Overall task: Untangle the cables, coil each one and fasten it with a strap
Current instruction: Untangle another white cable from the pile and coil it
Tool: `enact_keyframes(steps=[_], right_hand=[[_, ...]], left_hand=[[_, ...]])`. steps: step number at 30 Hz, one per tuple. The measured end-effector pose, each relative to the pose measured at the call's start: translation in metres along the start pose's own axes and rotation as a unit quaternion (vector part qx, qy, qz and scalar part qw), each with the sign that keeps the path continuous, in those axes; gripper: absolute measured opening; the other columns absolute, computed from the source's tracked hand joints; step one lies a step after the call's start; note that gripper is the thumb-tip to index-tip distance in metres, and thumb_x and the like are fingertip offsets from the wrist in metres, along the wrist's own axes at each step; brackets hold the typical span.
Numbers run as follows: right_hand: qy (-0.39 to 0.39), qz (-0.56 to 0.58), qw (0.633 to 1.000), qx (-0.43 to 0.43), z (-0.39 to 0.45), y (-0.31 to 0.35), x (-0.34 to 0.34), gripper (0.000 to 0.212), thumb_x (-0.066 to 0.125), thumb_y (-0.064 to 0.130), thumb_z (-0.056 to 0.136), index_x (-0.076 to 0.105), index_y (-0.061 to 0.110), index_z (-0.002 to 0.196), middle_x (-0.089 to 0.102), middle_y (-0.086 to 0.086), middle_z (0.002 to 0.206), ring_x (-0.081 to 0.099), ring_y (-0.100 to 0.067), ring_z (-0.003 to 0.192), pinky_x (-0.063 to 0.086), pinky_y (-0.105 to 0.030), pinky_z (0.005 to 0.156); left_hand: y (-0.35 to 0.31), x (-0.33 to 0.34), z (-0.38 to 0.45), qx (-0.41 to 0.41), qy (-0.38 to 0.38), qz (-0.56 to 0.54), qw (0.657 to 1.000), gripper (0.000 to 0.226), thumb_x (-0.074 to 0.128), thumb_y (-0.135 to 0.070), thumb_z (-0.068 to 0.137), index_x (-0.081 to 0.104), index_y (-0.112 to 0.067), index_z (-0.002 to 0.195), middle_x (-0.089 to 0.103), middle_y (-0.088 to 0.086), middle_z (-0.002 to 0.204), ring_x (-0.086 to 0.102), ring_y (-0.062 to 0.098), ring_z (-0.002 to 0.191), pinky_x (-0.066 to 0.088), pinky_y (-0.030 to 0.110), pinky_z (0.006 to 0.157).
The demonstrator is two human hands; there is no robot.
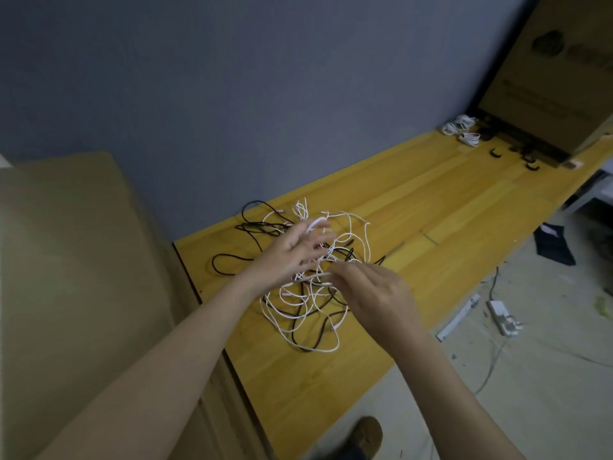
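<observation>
Tangle of thin white and black cables (308,287) lies on the yellow wooden bench top (414,207), directly under and between both hands. Left hand (292,252) is raised over the far-left side of the pile, fingers spread and mostly straight, white strands looped over its fingertips; it is released rather than clenched, lifting rather than gripping. Right hand (374,293) sits at the near-right side, fingers curled, pinching a white cable (315,277) that runs toward the left hand.

Step in hand looks like pulling one white cable free. Best done by following that pinched strand to its end and feeding the end back through the loops, not yanking, which would likely tighten the knots. Black loops (232,260) trail left of the left hand and cross under the white ones, so they will probably drag along.

Far beyond the right hand: small white coiled bundles (461,129), likely finished ones, and black curved straps (496,153) near a big cardboard box (547,78). Another cardboard sheet (83,260) stands left of the left arm. White power strip (501,315) on the floor, right of the right hand. Straps are well apart from the hands, so a reach is needed later.
</observation>
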State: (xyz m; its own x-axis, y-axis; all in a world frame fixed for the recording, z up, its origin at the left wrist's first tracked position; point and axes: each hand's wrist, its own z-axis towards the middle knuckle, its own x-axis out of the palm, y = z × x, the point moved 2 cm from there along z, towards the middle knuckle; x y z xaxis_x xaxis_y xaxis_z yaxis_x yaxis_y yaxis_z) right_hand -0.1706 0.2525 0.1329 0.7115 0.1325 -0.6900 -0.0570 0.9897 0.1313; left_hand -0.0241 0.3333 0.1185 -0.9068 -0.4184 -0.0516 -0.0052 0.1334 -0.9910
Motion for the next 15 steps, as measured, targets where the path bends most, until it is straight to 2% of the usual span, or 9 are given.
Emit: enact_keyframes(steps=[1, 3, 5, 8, 10, 12, 15], right_hand=[[-0.032, -0.007, 0.999, -0.007, 0.009, -0.007, -0.003, 0.024, 0.057, 0.024, 0.093, 0.068, 0.005, 0.082, 0.066, -0.004, 0.069, 0.061, -0.024, 0.056, 0.047, -0.031, 0.048], [-0.081, -0.027, 0.996, -0.004, 0.024, -0.022, -0.005, 0.023, 0.064, 0.025, 0.088, 0.065, 0.005, 0.077, 0.063, -0.005, 0.065, 0.059, -0.025, 0.055, 0.045, -0.033, 0.049], [-0.11, -0.022, 0.992, 0.054, 0.037, -0.036, -0.001, 0.023, 0.07, 0.027, 0.083, 0.063, 0.007, 0.075, 0.061, -0.002, 0.064, 0.055, -0.023, 0.055, 0.041, -0.032, 0.051], [-0.113, 0.118, 0.962, 0.216, 0.046, -0.054, 0.015, 0.023, 0.074, 0.035, 0.078, 0.06, 0.016, 0.079, 0.057, 0.011, 0.068, 0.048, -0.009, 0.058, 0.036, -0.023, 0.052], [-0.097, 0.212, 0.931, 0.281, 0.048, -0.061, 0.033, 0.016, 0.075, 0.029, 0.079, 0.06, 0.023, 0.078, 0.057, 0.016, 0.067, 0.049, -0.003, 0.059, 0.035, -0.014, 0.055], [-0.048, 0.291, 0.885, 0.361, 0.044, -0.065, 0.054, 0.016, 0.073, 0.02, 0.082, 0.062, 0.028, 0.074, 0.06, 0.014, 0.063, 0.045, -0.001, 0.052, 0.036, -0.015, 0.052], [0.057, 0.42, 0.776, 0.466, 0.016, -0.062, 0.085, 0.01, 0.064, 0.015, 0.09, 0.068, 0.022, 0.084, 0.06, 0.008, 0.062, 0.042, -0.004, 0.042, 0.034, -0.02, 0.041]], left_hand=[[-0.001, 0.003, -0.002, -0.011, 0.03, 0.011, 0.999, 0.03, 0.036, -0.038, 0.1, 0.045, -0.035, 0.129, 0.058, -0.005, 0.134, 0.064, 0.014, 0.111, 0.054, 0.031, 0.091], [-0.002, 0.008, -0.006, -0.024, 0.072, 0.04, 0.996, 0.03, 0.034, -0.037, 0.102, 0.043, -0.036, 0.131, 0.066, -0.002, 0.121, 0.071, 0.018, 0.092, 0.057, 0.026, 0.067], [-0.001, 0.01, -0.006, -0.013, 0.071, 0.039, 0.997, 0.027, 0.03, -0.033, 0.105, 0.05, -0.034, 0.124, 0.073, 0.003, 0.103, 0.071, 0.019, 0.066, 0.045, 0.02, 0.044], [-0.002, 0.003, -0.004, 0.002, 0.039, 0.029, 0.999, 0.045, 0.025, -0.043, 0.102, 0.06, -0.015, 0.105, 0.072, 0.006, 0.074, 0.05, 0.009, 0.039, 0.032, 0.016, 0.039], [-0.001, 0.0, -0.004, 0.004, 0.046, 0.045, 0.998, 0.06, 0.022, -0.056, 0.094, 0.061, -0.011, 0.088, 0.066, 0.003, 0.059, 0.04, 0.007, 0.033, 0.032, 0.016, 0.039], [0.001, -0.002, -0.005, -0.011, 0.06, 0.05, 0.997, 0.062, 0.022, -0.06, 0.091, 0.059, -0.013, 0.074, 0.056, -0.001, 0.048, 0.036, 0.007, 0.032, 0.031, 0.015, 0.038], [0.004, -0.006, -0.003, -0.035, 0.046, -0.01, 0.998, 0.046, 0.03, -0.04, 0.102, 0.052, -0.012, 0.074, 0.041, -0.009, 0.047, 0.03, 0.005, 0.037, 0.026, 0.014, 0.037]])
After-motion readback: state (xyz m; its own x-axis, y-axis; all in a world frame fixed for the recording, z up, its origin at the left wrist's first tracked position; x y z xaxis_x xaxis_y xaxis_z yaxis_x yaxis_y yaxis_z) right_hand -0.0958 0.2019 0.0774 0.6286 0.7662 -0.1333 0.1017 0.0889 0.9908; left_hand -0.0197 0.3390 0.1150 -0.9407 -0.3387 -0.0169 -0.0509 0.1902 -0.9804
